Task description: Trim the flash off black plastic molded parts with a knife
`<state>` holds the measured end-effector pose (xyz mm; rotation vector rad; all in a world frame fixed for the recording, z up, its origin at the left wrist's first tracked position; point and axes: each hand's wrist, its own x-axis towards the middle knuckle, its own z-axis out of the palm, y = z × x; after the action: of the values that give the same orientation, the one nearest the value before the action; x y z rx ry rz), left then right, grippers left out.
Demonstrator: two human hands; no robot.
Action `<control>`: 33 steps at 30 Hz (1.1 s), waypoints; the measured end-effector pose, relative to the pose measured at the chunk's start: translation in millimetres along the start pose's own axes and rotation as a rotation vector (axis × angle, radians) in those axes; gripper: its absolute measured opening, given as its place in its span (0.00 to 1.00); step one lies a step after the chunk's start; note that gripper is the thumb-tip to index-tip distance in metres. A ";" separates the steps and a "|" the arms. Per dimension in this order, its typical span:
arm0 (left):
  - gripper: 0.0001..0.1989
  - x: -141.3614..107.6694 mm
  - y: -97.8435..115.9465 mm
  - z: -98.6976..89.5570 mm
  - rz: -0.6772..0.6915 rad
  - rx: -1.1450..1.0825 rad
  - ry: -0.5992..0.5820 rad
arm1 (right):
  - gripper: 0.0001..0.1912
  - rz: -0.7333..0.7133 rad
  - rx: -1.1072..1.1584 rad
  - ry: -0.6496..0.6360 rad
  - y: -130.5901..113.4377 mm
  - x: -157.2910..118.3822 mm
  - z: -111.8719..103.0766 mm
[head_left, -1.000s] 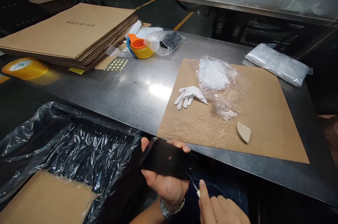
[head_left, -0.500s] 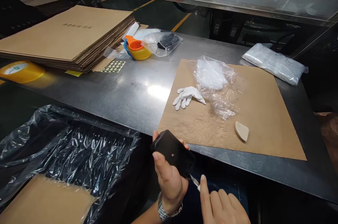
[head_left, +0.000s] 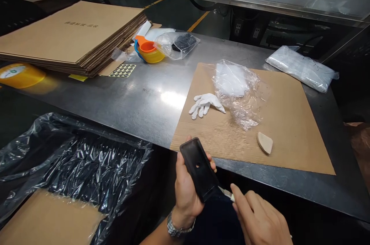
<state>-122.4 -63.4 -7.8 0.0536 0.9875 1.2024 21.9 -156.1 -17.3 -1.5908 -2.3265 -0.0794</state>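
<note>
In front of the table edge, my left hand is closed around a black plastic case, a shallow rectangular shell with a small hole in its middle. My right hand grips a small knife with a pale handle, its index finger stretched along it. The blade's tip lies at the lower right edge of the case; whether it touches is hard to tell. Beyond the hands, a white glove and a beige wedge-shaped block rest on a cardboard sheet.
Crumpled clear plastic lies on the cardboard. A stack of flat cartons, a tape dispenser and a tape roll are at left. A plastic-lined box stands lower left. Bagged packs sit at back right.
The case has turned so its recessed face shows more, and my left hand has shifted slightly right. My right hand has moved right with the knife, which stays at the case's lower edge.
</note>
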 end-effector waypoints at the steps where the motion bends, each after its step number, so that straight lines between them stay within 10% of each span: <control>1: 0.24 -0.2 -0.1 0.4 -0.001 0.004 -0.001 | 0.14 -0.007 -0.026 0.002 -0.4 0.1 -0.5; 33: 0.29 -7.0 -7.4 -7.7 0.133 0.079 -0.068 | 0.14 0.020 -0.088 -0.035 -2.6 -0.4 -0.1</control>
<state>-122.0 -75.5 -12.0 0.2240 0.9835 1.2744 19.6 -157.4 -17.0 -1.6690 -2.3632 -0.1525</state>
